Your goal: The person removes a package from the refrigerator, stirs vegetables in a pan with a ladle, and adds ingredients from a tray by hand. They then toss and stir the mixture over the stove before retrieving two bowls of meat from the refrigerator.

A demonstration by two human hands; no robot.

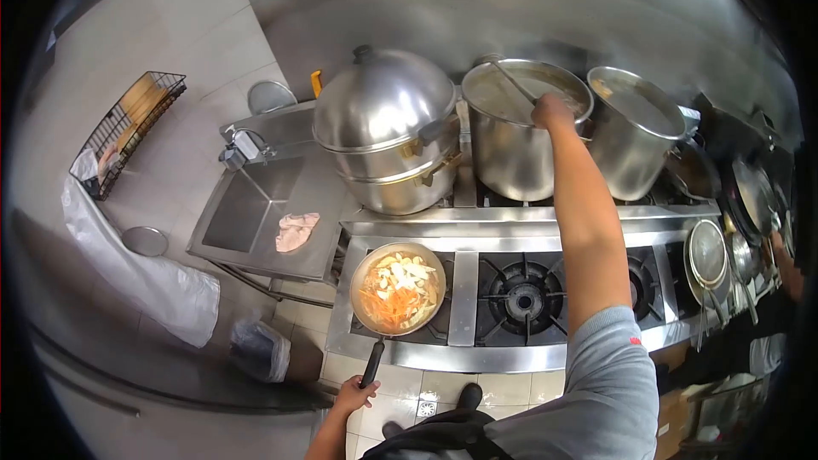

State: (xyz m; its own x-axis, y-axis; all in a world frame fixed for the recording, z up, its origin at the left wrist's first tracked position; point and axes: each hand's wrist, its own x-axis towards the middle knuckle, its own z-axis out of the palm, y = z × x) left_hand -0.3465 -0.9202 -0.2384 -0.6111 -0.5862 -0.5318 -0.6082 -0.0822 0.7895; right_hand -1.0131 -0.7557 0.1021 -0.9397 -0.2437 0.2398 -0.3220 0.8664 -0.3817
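My left hand (356,393) is closed round the black handle of a frying pan (371,324) on the front left burner. Sliced pale vegetables and orange shreds, like carrot (392,302), fill the pan. My right arm reaches over the stove to a tall steel stockpot (513,158) at the back. There my right hand (554,112) grips the long metal handle of what looks like a ladle (514,81) above cloudy liquid; its bowl cannot be made out.
Left of the stockpot stands a domed steamer (388,106); right of it, another stockpot (635,140) with liquid. A burner (524,296) lies under my right arm. Strainers (707,254) and pans crowd the right. At left are a sink (256,204) and pink cloth (296,232). A person's arm (786,266) shows far right.
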